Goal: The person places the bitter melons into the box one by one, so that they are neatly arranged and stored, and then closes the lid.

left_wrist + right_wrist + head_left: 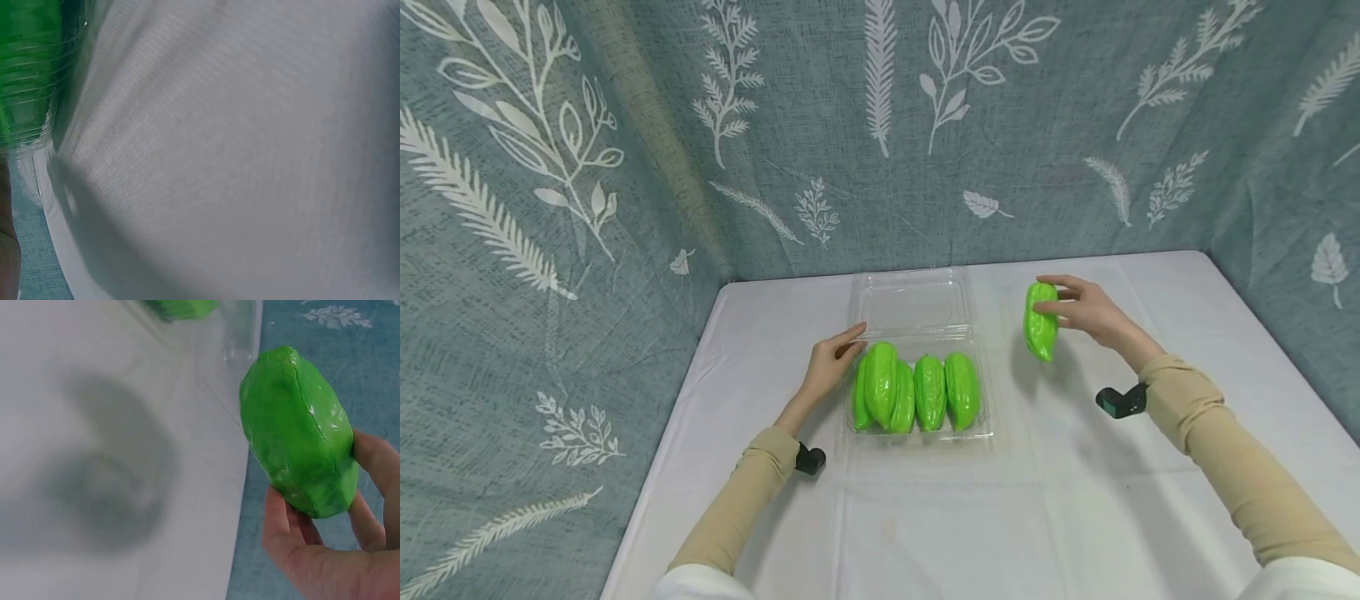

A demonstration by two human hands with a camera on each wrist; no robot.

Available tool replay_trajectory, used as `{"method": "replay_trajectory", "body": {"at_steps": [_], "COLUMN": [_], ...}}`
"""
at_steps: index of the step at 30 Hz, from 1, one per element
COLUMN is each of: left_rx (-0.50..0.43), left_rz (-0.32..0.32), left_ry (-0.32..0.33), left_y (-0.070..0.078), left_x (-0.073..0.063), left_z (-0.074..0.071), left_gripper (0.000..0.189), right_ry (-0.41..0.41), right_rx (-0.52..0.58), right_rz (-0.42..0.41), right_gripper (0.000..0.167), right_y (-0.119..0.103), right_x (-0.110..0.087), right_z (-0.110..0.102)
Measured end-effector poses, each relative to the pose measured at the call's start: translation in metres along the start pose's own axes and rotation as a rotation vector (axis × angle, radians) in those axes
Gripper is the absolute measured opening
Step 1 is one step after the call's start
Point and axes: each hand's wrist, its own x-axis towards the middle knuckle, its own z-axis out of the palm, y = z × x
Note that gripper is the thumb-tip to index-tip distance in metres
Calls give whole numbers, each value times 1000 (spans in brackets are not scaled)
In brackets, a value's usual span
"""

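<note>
My right hand (1088, 312) holds a glossy bright green pepper-shaped vegetable (1041, 321) above the table, thumb on one side and fingers on the other. The right wrist view shows the creased vegetable (300, 434) upright in the fingertips (372, 453). A clear plastic clamshell container (987, 400) lies with its lid (912, 302) folded back. Several similar green vegetables (931, 392) lie in it, one on top of others at the left. My left hand (833, 360) is at the container's left edge near the hinge, fingers fairly straight. Only a sliver of that hand (7, 256) shows in the left wrist view.
A white cloth covers the table (940, 517). Behind it and at both sides hangs a blue-green curtain (820, 108) with white leaf prints. Small dark cameras (1122, 402) are worn on both wrists.
</note>
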Motion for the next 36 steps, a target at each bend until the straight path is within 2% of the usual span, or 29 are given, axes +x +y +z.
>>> {"method": "replay_trajectory", "body": {"at_steps": [11,29,36], "left_rx": [-1,1,24], "left_rz": [8,-2,-18], "left_ry": [-3,-5,-3], "left_y": [0,-1,2], "left_x": [0,0,-1], "left_z": [-1,0,0], "left_gripper": [36,35,36], "right_ry": [-14,-52,-78], "right_rx": [38,12,10], "right_rz": [-17,-55,-95], "right_gripper": [66,63,62], "right_y": [-13,-14,-16], "right_x": [-2,0,-2], "right_z": [17,43,55]}}
